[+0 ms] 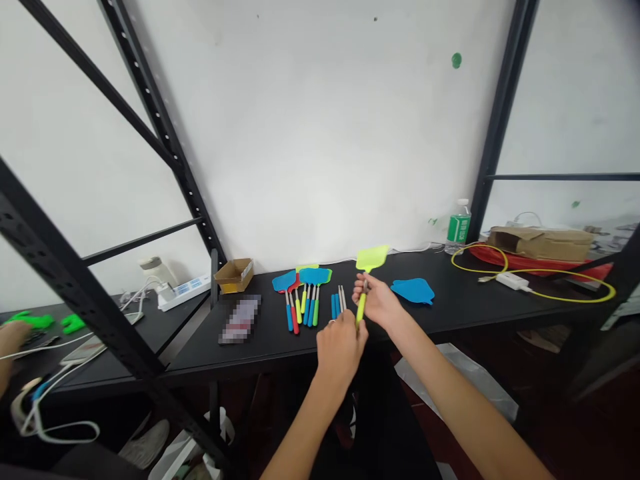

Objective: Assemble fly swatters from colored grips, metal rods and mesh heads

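In front of me I hold a yellow-green fly swatter point(373, 259) upright, its flat head facing up. My left hand point(341, 343) is closed round the lower part of its yellow handle. Higher up, my right hand point(376, 300) has its fingers closed round the metal rod just below the head. To the left lies a row of several fly swatters point(303, 300) with blue, red, yellow and green handles. Beside my left hand are a few loose handles with metal rods point(339, 301), partly hidden by the hand. Blue swatter heads point(413, 291) lie stacked to the right.
A small cardboard box point(234, 275) and a blurred-out flat item point(241, 319) are at the left. A water bottle point(459, 227), a yellow cable point(575, 298) and a brown carton point(543, 243) stand right. Dark shelf posts point(165, 143) frame the table. Another person's hand point(13, 340) shows far left.
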Demonstrator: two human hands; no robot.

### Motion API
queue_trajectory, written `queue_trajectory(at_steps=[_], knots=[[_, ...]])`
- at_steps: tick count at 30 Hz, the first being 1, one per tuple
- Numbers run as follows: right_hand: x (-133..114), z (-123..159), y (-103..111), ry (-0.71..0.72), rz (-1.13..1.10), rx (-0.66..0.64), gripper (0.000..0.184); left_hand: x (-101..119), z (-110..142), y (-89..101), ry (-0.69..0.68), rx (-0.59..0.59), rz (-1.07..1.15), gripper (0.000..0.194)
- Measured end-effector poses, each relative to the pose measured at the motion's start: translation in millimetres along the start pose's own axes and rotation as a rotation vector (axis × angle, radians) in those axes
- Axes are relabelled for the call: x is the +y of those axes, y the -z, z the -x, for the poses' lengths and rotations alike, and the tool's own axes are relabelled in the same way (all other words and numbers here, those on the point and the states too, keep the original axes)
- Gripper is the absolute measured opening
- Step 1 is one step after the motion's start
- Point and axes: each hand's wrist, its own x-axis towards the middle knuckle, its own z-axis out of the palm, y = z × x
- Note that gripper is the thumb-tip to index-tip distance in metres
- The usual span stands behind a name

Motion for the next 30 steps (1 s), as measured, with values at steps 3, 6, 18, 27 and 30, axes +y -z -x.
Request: queue_trajectory(at_steps=[3,6,18,27,30], knots=[[-4,9,-1,-0.009,-0.139,-0.011,0.028,5,12,-8.0,-0.036,0.032,0.005,0.025],[-3,18,1,-0.004,-0.166,-0.013,0.045,6,21,-10.1,-0.071,0.048,0.049,0.03],[-4,18,-4,-0.087,-0.297,-0.059,0.05,21,30,-19.5,0.27,-0.208,1.393,0.054],[-23,12,-1,-0.024,-0.335,-0.233,0.049,36,56,-8.3,0.489,-0.412,2.211,0.052],[-46,8,12,0.082,-0.285,-0.226,0.046,11,57,-12.2,0.45,-0.344,1.792,0.054]])
